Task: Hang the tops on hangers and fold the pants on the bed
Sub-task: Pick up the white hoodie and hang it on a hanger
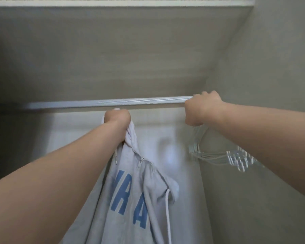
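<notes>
- Left hand (117, 118) clenched on the bunched hoodie (130, 199), just under the rail (113, 103).
- Right hand (202, 108): fingers grasp the hangers (218, 155) at the rail.
- I judge several hangers may lift off together and fall.

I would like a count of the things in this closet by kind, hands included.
Grey hoodie: 1
Closet rail: 1
Shelf: 1
Bunch of clear hangers: 1, single hangers too blurred to count
Hands: 2, left hand, right hand
Total: 6

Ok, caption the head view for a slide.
Left hand grips a grey hoodie below the closet rail while the right hand holds clear hangers on it.
</notes>
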### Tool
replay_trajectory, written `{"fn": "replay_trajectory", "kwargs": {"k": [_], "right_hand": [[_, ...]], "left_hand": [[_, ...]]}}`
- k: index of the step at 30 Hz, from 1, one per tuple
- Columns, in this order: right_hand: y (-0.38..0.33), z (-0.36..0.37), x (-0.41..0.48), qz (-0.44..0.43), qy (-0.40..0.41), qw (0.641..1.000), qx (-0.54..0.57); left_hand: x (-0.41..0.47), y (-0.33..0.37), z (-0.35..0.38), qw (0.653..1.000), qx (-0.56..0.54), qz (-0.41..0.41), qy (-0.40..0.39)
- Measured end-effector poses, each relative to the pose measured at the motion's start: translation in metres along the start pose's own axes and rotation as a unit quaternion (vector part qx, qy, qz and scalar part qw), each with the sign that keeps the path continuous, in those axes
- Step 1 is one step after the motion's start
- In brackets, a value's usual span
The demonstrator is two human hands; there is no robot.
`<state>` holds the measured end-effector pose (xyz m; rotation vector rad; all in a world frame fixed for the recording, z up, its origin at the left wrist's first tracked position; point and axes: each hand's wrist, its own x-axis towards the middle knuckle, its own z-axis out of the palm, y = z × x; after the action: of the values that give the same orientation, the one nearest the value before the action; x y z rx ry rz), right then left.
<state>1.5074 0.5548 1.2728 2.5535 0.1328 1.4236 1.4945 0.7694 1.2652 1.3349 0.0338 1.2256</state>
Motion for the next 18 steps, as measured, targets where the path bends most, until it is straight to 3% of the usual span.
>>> {"fn": "replay_trajectory", "kwargs": {"k": [4,8,18], "right_hand": [[0.018,0.016,-0.006,0.029,-0.050,0.997,-0.057],[0.027,0.026,-0.006,0.028,-0.022,0.998,-0.057],[0.030,0.040,0.007,0.058,0.046,0.991,0.115]], "left_hand": [[0.001,-0.009,0.008,0.999,0.029,-0.015,-0.037],[0.002,-0.023,0.012,0.999,0.028,-0.009,-0.019],[0.002,-0.034,0.003,0.999,0.036,0.005,0.008]]}}
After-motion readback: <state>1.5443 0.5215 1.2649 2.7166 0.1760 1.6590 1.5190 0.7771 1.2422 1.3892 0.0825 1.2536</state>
